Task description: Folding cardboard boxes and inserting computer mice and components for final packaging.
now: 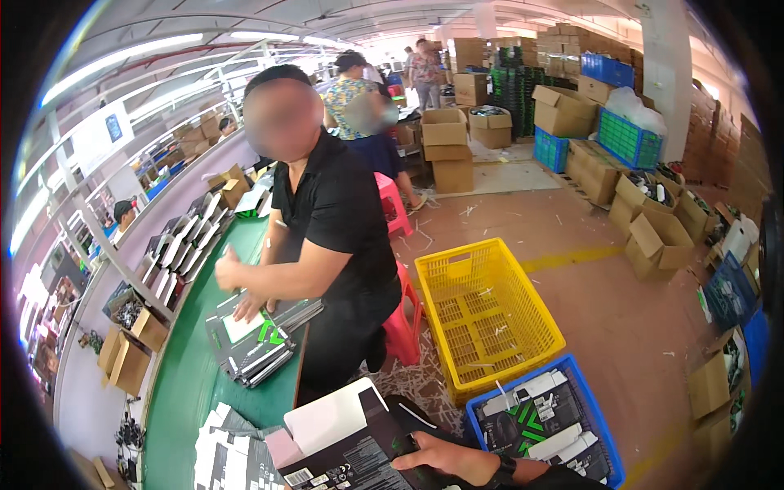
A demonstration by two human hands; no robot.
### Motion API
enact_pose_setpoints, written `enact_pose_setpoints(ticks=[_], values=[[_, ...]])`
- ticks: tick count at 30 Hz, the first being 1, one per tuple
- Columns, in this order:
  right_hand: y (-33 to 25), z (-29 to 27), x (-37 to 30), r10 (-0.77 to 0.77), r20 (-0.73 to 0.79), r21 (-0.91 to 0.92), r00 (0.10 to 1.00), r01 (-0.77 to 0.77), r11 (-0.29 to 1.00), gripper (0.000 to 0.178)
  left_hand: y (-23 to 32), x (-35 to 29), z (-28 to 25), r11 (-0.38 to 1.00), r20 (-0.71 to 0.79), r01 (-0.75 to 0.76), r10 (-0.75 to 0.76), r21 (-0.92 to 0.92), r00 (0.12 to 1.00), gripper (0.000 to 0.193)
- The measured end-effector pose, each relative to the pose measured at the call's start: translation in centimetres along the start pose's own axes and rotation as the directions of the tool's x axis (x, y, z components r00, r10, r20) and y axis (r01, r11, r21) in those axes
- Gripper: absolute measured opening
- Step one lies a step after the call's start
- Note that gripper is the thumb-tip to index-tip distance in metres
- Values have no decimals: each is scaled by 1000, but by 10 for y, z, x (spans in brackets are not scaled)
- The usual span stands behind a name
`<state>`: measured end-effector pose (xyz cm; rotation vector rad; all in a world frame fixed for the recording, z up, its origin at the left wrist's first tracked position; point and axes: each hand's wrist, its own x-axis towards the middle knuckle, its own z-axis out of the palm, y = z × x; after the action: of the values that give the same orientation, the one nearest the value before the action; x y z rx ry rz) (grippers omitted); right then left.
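At the bottom, my right hand [437, 455] grips the edge of a black cardboard box [351, 453] with white printing. A white flap [331, 416] stands up from the box. The thumb lies on the black face, and the other fingers are mostly hidden. My left hand is not in view. A stack of white and black box blanks [224, 453] lies on the green table [184, 392], left of the held box. To the right of my hand, a blue crate [608, 445] holds black boxes [523, 420] with green marks.
A yellow crate [555, 331] stands beyond the blue one. Across from me, a co-worker [335, 212] in black leans over a pile of black boxes [253, 343]. Red stools [402, 327] and paper strips are on the floor. Cardboard cartons [657, 245] line the right side.
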<state>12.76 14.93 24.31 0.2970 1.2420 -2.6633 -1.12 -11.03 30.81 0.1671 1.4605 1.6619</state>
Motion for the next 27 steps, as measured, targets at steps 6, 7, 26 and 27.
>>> enact_pose_setpoints(ticks=[6,7,26,27], values=[[29,-28,19,-409,-121,-681,905,224,698,57,-69,-7,-29,977,-133,-46,18,-206,991,49],[31,-29,18,-555,-145,-672,819,330,663,59,-79,-6,-31,971,-129,-24,-7,-237,992,49],[26,-79,-24,-646,-21,-863,763,313,398,16,-141,76,46,972,3,-112,113,206,994,26],[30,-86,-21,-625,-22,-882,780,280,380,19,-157,88,37,991,8,-75,75,113,997,23]])
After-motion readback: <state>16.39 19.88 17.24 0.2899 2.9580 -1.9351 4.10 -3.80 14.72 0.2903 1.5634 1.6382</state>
